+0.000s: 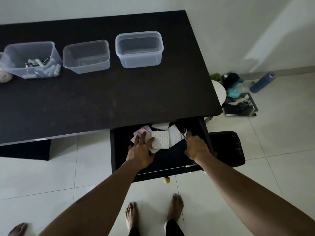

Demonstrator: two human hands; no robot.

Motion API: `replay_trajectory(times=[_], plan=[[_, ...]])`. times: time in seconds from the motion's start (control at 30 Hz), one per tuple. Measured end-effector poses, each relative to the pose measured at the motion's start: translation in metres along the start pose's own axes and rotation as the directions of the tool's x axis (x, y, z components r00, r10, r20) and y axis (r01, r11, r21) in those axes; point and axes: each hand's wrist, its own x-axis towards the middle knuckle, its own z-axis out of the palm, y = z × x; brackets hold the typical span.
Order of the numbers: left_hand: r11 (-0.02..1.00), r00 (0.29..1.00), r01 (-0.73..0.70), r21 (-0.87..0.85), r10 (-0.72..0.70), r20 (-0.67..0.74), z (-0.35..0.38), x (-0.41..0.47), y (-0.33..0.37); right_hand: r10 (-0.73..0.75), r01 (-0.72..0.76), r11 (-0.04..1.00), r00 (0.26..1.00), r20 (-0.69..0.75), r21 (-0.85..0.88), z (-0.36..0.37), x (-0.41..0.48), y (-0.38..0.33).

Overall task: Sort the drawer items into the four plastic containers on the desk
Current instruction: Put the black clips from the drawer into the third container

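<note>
- Two bare feet stand on the tiled floor below the drawer. Another foot shows at the bottom left corner.
- Both forearms reach forward into the open drawer, which sticks out from under the desk at its right end. A round knob is on the drawer front.
- Left hand: fingers straight and spread, palm down, gripping nothing. It rests on a loose pile of squares, flat and pale, some dotted and some pinkish, with the thumb touching the front dotted one.
- Right hand: against the drawer's right wall, beside the squares. The fingertips dip into the dark there, so I cannot tell whether it grips anything.
- The squares lie at the back of the drawer, partly under the desk edge.
- Three clear tubs stand in a row at the back of the desk, well apart from the drawer. The left tub holds small items too blurred to name; the middle tub and right tub hold nothing visible.
- A blue bottle stands on the floor to the right, near the wall.
</note>
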Motion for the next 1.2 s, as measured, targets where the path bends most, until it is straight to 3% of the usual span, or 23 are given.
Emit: replay_trajectory(times=[0.17, 0.33, 0.47, 0.57, 0.7, 0.9, 1.2], plan=[[0.994, 0.999, 0.001, 0.106, 0.003, -0.037, -0.005, -0.014, 0.000, -0.034, 0.030, 0.998, 0.997, -0.066, -0.060, 0.003, -0.003, 0.001], [0.978, 1.000, 0.020, 0.208, -0.018, -0.011, -0.007, -0.027, -0.009, -0.044, 0.055, 0.996, 0.989, -0.138, 0.070, 0.001, -0.002, -0.001], [0.995, 0.996, 0.051, 0.089, -0.044, -0.075, -0.006, -0.029, -0.012, -0.085, 0.142, 0.973, 0.954, -0.286, 0.184, 0.000, -0.006, -0.003], [0.999, 0.987, 0.038, 0.007, -0.036, -0.158, -0.005, -0.030, -0.014, -0.113, 0.185, 0.968, 0.926, -0.360, 0.171, 0.000, -0.007, -0.004], [0.999, 0.975, -0.010, -0.033, 0.002, -0.222, -0.007, -0.027, -0.010, -0.124, 0.161, 0.984, 0.932, -0.339, 0.081, -0.001, -0.007, -0.004], [0.981, 0.968, -0.192, -0.033, 0.184, -0.169, -0.023, -0.007, 0.028, -0.022, 0.021, 1.000, 0.996, -0.083, -0.008, -0.023, -0.004, -0.003], [0.904, 0.908, -0.405, 0.138, 0.415, -0.055, -0.035, 0.054, 0.096, -0.129, 0.123, 0.991, 0.974, -0.184, -0.044, -0.083, -0.028, 0.030]])
